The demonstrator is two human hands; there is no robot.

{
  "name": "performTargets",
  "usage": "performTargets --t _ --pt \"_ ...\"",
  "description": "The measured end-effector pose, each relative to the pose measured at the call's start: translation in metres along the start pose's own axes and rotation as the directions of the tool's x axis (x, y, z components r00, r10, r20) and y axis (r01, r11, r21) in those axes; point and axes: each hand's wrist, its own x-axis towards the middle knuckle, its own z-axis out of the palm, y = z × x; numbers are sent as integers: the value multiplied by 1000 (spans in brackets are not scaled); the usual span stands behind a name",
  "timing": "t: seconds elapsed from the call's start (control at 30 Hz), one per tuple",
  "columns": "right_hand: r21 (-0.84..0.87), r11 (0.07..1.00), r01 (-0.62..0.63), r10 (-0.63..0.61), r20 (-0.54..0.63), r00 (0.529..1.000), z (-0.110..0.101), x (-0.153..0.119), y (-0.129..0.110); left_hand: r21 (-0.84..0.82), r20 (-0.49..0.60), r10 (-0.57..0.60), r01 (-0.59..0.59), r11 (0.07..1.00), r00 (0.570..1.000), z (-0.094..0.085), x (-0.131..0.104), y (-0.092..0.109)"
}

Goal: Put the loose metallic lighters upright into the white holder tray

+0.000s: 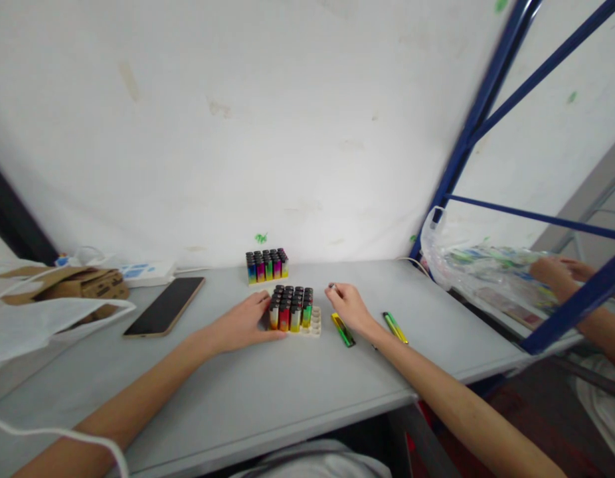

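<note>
- Two trays of lighters are seen on the grey worktop: a front tray, white and partly filled, and a second full batch of lighters set further back near the wall.
- Step in hand, as judged: the front tray is being loaded with lighters; empty round sockets are visible along its right edge.
- Left hand: laid flat against the tray's left side, fingers extended and touching the tray and its outer lighters. Grip is open; nothing is enclosed, the tray is only steadied.
- Right hand: curled, with fingertips pinched on a small dark-capped item, apparently a lighter held by its top. Grip is closed on it; the body of the item is mostly hidden by the fingers, so its colour cannot be told.
- Held item is located just right of the tray, above the worktop, near the empty sockets.
- Next move, as judged: the item would need to be brought upright over a free socket and pressed down while the tray is held.
- Two loose lighters are lying flat: a green-yellow lighter just beside the tray, and a second loose lighter beyond the right wrist.
- Also present: a phone face up at left, a cardboard box, and another person's hands behind the blue frame at right.
</note>
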Motion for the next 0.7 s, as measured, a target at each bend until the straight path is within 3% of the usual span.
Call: performTargets --t 0.37,0.6,0.7 --pt "-6 1000 29 -29 -7 1000 -4 -1 -3 0 -9 -8 8 1000 1000 -1 -1 2" --pt "-95 984 154 -141 129 982 -11 -5 -14 19 3 -8 8 1000 1000 -1 -2 4" --pt "-105 963 250 -224 208 952 -16 -8 -18 11 4 2 -2 1000 1000 -1 -1 3"
